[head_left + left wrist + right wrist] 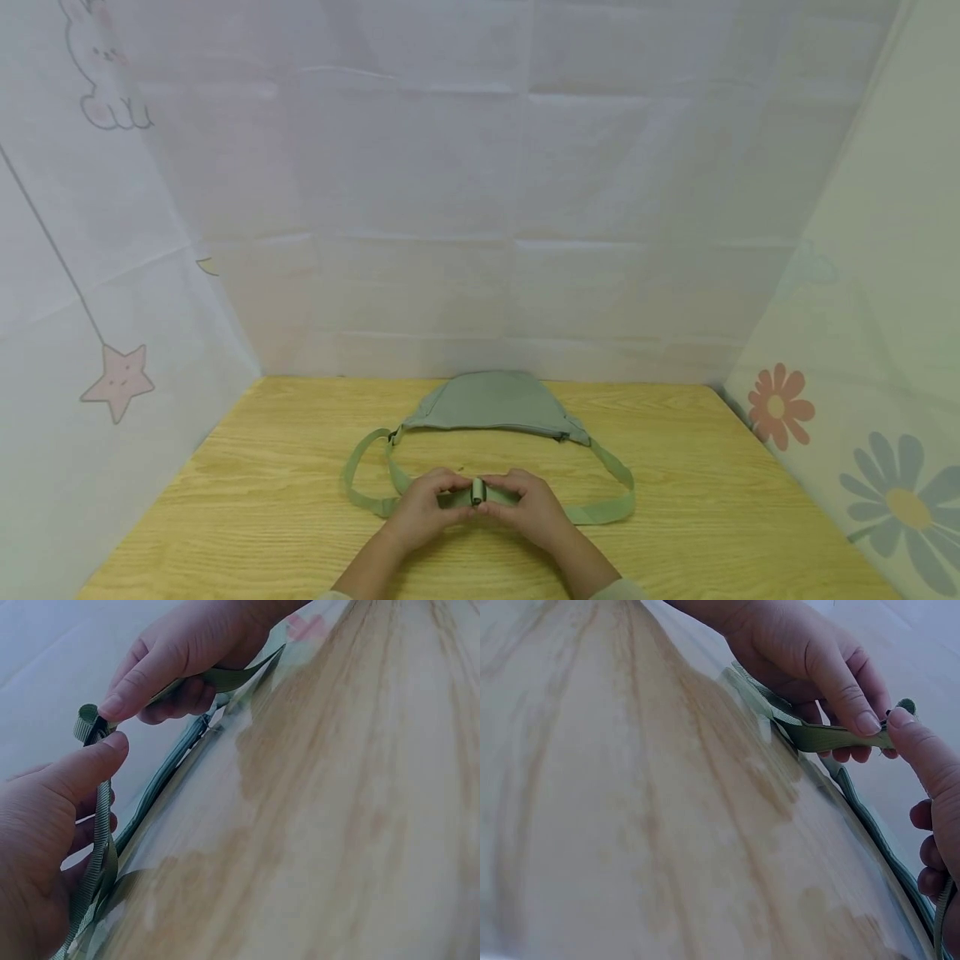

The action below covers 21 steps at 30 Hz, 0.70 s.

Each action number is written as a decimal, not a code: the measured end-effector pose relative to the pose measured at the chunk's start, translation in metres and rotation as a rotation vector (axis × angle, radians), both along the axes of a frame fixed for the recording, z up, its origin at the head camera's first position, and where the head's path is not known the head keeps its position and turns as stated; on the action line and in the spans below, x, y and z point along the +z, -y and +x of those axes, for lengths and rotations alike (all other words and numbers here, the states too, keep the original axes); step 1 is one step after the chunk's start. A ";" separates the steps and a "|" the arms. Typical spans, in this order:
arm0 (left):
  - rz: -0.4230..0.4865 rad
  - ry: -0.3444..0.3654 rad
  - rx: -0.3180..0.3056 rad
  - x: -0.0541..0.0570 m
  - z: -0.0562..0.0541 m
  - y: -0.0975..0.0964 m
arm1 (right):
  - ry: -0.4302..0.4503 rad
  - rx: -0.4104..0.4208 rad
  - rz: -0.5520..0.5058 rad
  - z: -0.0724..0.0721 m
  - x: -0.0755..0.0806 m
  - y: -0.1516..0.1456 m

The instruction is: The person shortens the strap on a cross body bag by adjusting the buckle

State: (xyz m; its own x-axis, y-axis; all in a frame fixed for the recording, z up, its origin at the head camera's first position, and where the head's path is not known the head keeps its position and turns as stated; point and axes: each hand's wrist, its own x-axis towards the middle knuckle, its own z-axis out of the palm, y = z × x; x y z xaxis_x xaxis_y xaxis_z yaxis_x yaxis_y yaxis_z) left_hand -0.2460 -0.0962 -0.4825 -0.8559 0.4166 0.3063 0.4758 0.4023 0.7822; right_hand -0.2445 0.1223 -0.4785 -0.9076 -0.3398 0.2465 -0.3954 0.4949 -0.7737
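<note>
A grey-green waist bag (491, 402) lies at the back of the table, its light green strap (609, 510) looping toward me. In the middle of that strap is a dark buckle (473, 492) with a fold of webbing standing up through it. My left hand (420, 510) pinches the strap just left of the buckle, thumb nearer me and fingers behind. From the other side my right hand (531, 510) pinches the strap close by the buckle. Both thumb tips nearly meet at the webbing fold (86, 714) in the left wrist view. The buckle is mostly covered in the right wrist view.
The wood-grain table (712, 500) extends to both sides of the strap. A pale cloth wall (480, 208) rises behind it, and printed cloth sides stand left and right. Another strap adjuster (393, 437) sits near the bag's left end; a zipper pull (561, 437) is at its right.
</note>
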 end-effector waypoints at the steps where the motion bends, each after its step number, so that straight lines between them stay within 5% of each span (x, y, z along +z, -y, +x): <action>1: 0.004 0.000 -0.002 0.000 0.000 0.000 | -0.001 0.001 0.001 0.000 0.000 0.000; 21: 0.025 0.018 0.052 0.006 0.003 0.000 | 0.021 -0.044 0.075 0.001 0.003 -0.013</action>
